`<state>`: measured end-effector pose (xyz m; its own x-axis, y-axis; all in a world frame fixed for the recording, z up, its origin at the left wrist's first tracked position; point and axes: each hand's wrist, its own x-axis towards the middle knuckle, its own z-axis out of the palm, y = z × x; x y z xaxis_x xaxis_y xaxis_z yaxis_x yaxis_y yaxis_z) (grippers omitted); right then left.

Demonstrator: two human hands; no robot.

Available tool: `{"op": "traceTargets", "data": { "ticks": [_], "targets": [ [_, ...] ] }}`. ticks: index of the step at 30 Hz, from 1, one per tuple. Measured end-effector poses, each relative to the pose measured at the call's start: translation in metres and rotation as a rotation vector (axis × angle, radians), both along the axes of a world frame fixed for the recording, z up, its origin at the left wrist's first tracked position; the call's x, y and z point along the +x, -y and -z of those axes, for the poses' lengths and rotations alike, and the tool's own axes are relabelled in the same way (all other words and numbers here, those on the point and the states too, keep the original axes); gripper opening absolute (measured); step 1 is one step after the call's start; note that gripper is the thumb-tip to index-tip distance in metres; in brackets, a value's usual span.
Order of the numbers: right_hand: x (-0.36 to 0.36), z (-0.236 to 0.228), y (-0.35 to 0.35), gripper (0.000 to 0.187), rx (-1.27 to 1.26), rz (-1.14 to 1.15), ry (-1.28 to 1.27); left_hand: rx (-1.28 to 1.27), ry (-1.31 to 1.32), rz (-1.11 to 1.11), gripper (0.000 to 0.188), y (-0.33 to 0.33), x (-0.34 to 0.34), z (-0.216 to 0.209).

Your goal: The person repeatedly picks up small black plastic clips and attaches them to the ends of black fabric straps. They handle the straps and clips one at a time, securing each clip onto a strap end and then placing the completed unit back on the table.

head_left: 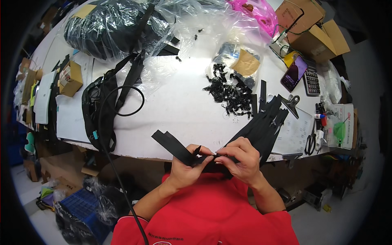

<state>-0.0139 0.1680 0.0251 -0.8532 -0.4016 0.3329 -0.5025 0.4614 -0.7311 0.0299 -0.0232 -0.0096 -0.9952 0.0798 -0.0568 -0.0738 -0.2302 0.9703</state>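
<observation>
Both hands, left hand (187, 165) and right hand (241, 160), pinch one black zipper strip (173, 145) just off the tabletop's (183, 110) near edge, beside more strips (261, 122).

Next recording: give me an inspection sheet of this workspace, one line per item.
Surface: white table, crowded toward its edges.
Job's things: black zipper tape held in both hands; pile of black zipper sliders; bundle of black tapes.
Clutter: black bag, plastic-wrapped black goods, cardboard boxes, phone, calculator, scissors.
Hands: left hand and right hand pinch the tape together.
Cables: black cable running off the table.
Surroundings: blue crate on the floor.
</observation>
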Motion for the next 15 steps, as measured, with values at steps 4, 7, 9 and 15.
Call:
{"op": "traceTargets", "data": {
  "ticks": [4, 7, 9, 15],
  "targets": [
    [0.000, 0.000, -0.002, 0.022, 0.038, -0.036, -0.039, -0.005, 0.018, -0.012, 0.016, -0.002, 0.002, -0.001],
    [-0.001, -0.001, -0.003, 0.024, 0.086, -0.056, -0.108, -0.105, -0.071, -0.011, 0.016, -0.002, 0.000, -0.002],
    [-0.002, -0.002, -0.003, 0.025, 0.118, -0.073, -0.161, -0.096, -0.051, -0.008, 0.016, -0.003, 0.001, 0.001],
    [-0.006, -0.008, -0.004, 0.024, 0.245, -0.151, -0.279, -0.103, 0.005, 0.024, 0.014, -0.002, 0.001, 0.002]
  ]
}}
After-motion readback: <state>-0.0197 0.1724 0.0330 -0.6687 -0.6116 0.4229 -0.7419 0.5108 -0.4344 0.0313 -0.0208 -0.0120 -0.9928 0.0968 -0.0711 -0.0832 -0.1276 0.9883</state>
